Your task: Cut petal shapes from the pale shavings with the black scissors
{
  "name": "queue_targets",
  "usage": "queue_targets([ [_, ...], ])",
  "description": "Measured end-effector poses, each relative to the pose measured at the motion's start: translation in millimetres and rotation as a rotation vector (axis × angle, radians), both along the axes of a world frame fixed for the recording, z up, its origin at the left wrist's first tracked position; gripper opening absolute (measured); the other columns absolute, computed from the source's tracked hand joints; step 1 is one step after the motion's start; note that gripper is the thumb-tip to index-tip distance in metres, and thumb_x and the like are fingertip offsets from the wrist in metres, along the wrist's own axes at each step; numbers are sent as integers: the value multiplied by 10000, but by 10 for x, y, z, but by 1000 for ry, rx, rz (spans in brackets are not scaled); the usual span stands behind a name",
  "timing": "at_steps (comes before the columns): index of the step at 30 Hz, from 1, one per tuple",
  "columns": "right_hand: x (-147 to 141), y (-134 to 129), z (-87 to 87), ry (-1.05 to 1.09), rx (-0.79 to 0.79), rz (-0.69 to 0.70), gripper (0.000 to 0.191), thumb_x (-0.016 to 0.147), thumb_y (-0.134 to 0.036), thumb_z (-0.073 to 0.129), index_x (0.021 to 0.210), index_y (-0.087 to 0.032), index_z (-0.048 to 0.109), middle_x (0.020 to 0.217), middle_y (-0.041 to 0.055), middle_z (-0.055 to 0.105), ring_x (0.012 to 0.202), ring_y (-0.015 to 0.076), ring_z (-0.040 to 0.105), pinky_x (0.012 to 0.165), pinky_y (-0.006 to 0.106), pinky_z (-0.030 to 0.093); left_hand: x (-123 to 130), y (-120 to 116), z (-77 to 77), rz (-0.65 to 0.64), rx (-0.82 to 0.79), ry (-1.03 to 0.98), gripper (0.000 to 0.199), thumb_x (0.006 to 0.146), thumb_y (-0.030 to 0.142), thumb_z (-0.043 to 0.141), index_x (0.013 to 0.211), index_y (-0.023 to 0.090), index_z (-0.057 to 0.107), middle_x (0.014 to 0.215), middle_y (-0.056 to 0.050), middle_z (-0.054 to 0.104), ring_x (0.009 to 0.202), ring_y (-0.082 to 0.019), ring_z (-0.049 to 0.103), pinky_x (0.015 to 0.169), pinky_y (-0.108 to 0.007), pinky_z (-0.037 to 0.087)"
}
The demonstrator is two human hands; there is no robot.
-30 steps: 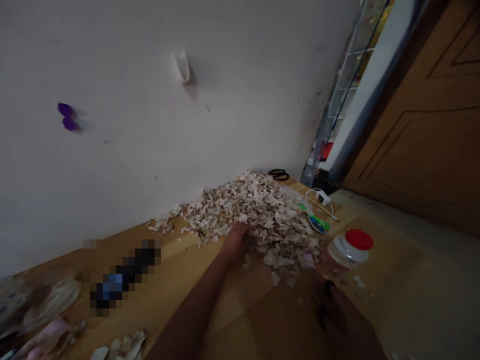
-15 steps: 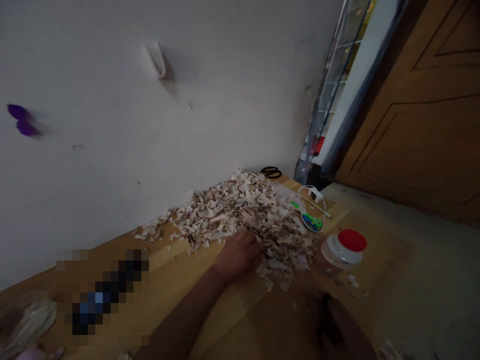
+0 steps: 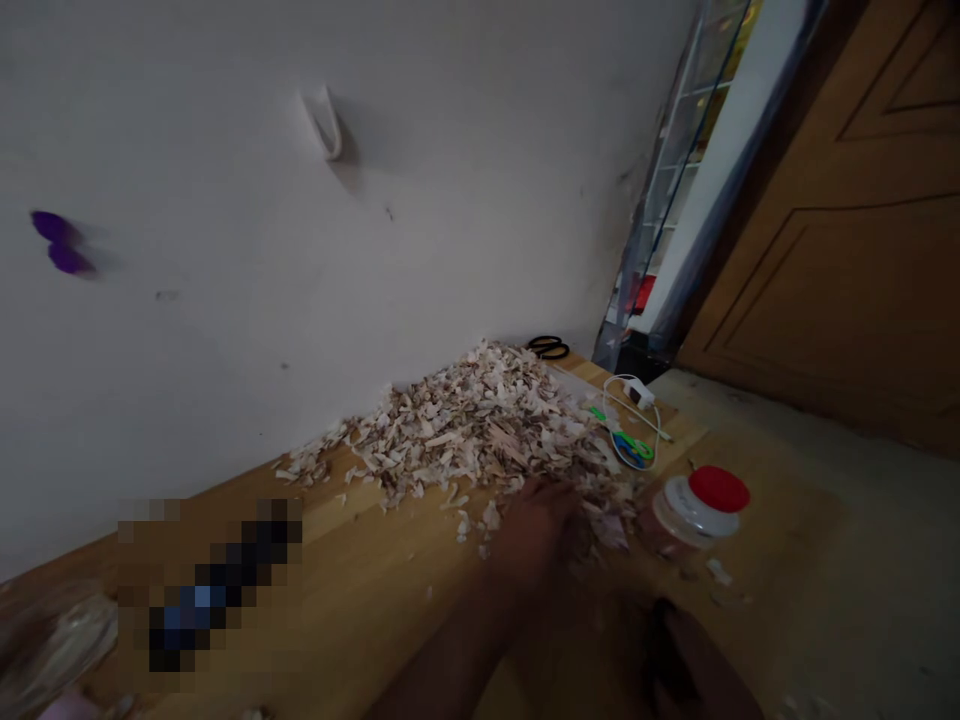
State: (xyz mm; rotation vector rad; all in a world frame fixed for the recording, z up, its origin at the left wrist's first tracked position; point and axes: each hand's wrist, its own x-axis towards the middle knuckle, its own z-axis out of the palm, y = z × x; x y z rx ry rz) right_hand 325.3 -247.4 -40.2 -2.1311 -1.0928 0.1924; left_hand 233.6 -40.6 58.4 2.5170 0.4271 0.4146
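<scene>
A jar (image 3: 697, 500) with a red lid, black scissors (image 3: 547, 347), a white cable (image 3: 634, 405), a wall hook (image 3: 326, 122).

A white wall (image 3: 375, 200) fills ten to twelve o'clock, bearing a white hook (image 3: 326, 122) and a purple mark (image 3: 60, 243). A brown panelled door (image 3: 847, 260) stands at two o'clock. Wooden floor (image 3: 375, 600) spreads below in dim light.

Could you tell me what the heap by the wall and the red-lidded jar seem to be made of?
Heap: likely dry, papery peelings, judging by thin, curled, pale matte flakes. Jar: probably clear plastic, possibly glass, with a see-through body, and a smooth, seemingly plastic red lid.
</scene>
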Motion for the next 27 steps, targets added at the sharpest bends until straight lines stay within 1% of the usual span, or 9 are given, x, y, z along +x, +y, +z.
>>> queue_targets([
  [3,10,-23,-44,32,-4,27,393,704,-308,485,1064,-212,610,1094,103,696,992,275,660,869,345,544,-91,-29,-10,84,-295,-232,323,913,253,431,1176,252,619,1192,-46,654,1061,-205,584,948,-370,429],
  [6,14,-26,-84,77,1,19,367,720,-323,508,1061,-217,594,1115,106,686,1007,277,653,848,343,553,-203,-20,-142,309,-676,-285,292,898,279,440,1078,203,658,982,-59,725,833,-193,658,747,-329,517],
  [8,12,-12,-97,80,8,33,324,733,-332,515,1023,-214,598,1090,118,690,965,281,667,819,353,562,-270,-21,-238,394,-779,-296,273,882,259,451,1048,177,652,932,-68,725,786,-189,662,707,-321,525],
  [10,6,8,-88,52,33,42,309,733,-333,513,1004,-214,600,1062,125,696,932,287,673,803,371,565,-329,-34,-291,403,-657,-334,255,863,246,492,1063,191,640,997,-70,705,881,-195,645,788,-338,515],
  [14,-22,35,-7,2,27,79,313,724,-298,511,1013,-208,587,1028,111,699,940,269,667,824,356,553,-411,14,-255,280,-247,-322,277,889,312,497,1129,250,619,1127,-63,650,1077,-205,554,967,-394,431],
  [18,-52,33,28,-42,-49,53,301,754,-288,490,1031,-192,559,1058,134,683,966,256,656,836,351,537,-405,233,-259,381,-7,-124,401,913,385,424,1276,247,525,1334,-95,527,1269,-269,410,1049,-488,329],
  [21,-53,26,-13,-101,-54,34,316,778,-315,467,1048,-168,541,1063,163,672,964,268,654,835,381,533,-312,346,-331,353,129,123,822,733,546,628,1443,340,268,1560,-78,163,1405,-400,87,1054,-650,178],
  [23,-44,27,-29,-120,-70,53,320,782,-298,462,1060,-160,539,1073,165,665,973,268,649,842,383,527,-195,363,-339,326,206,205,990,634,610,679,1458,387,177,1578,-67,24,1402,-432,-13,1031,-699,121],
  [27,-23,40,-5,-118,-100,101,323,767,-236,490,1080,-176,547,1079,127,667,989,249,642,852,346,515,125,388,-214,321,379,146,887,710,653,564,1460,398,163,1580,-29,26,1416,-374,-55,1067,-658,68],
])
